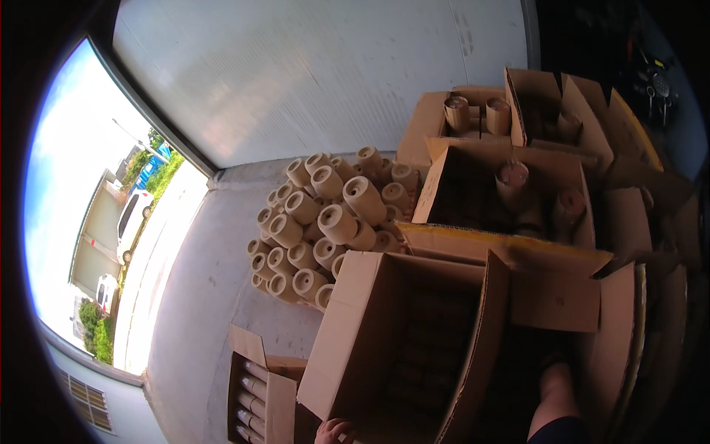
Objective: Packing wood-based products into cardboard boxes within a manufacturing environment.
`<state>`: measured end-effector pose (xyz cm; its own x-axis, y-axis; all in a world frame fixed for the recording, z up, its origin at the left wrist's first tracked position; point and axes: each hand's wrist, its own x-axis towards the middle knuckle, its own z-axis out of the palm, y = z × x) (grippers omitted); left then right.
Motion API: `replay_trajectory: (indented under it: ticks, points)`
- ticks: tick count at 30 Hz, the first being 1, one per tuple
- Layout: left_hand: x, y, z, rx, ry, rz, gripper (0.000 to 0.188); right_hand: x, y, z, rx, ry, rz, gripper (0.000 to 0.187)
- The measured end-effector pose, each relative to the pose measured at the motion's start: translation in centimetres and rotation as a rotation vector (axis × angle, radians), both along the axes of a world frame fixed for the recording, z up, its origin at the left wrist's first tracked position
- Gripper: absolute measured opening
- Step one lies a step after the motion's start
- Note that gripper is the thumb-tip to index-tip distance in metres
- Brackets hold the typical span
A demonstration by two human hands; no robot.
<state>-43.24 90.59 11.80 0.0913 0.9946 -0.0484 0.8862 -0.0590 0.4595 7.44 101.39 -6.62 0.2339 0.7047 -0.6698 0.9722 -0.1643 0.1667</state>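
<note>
At the bottom edge, my left hand (335, 431) has its fingers bent over the near rim of a large open cardboard box (347, 325). Low rows of roundish objects show faintly in that box's shadow. My right forearm, with a dark sleeve, reaches down into the neighbouring open cardboard box (616, 344). My right hand (549, 361) is lost in the dark there, so its fingers and anything in them cannot be made out.
Left of the boxes lies a heap of beige cylindrical pieces (299, 207) with holes in their ends. A smaller box (279, 403) holds wrapped cylinders. More open cartons (510, 185) with cylinders stand behind. A wide doorway at left shows parked cars (133, 222).
</note>
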Motion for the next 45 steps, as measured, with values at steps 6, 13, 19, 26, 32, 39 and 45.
replay_trajectory:
  ticks: [6,13,19,26,32,39,45]
  points:
    - [0.4,0.1,0.5,0.052,-0.021,-0.010,0.016,-0.5,0.5,0.2,0.028,-0.010,-0.028,0.042]
    - [1.4,0.8,2.3,-0.046,-0.184,0.110,0.017,1.1,1.1,2.0,0.046,0.010,-0.059,0.045]
    - [1.9,2.6,2.9,-0.149,-0.234,0.101,0.029,2.4,1.9,1.2,-0.050,0.228,-0.133,0.047]
    - [4.0,7.5,5.2,0.058,-0.545,0.028,0.018,-5.3,-1.1,27.0,0.453,0.307,0.215,0.081]
    - [7.1,10.7,10.8,-0.103,-1.102,-0.040,0.023,-6.6,-5.8,37.5,0.736,0.297,0.357,0.085]
    - [14.0,12.4,19.4,-1.264,-1.496,-0.442,0.059,-14.1,-10.9,48.4,1.039,0.190,0.817,0.063]
    - [17.5,7.0,22.9,-1.530,-1.478,-0.920,0.077,-19.0,-15.0,49.1,1.122,0.206,1.016,0.030]
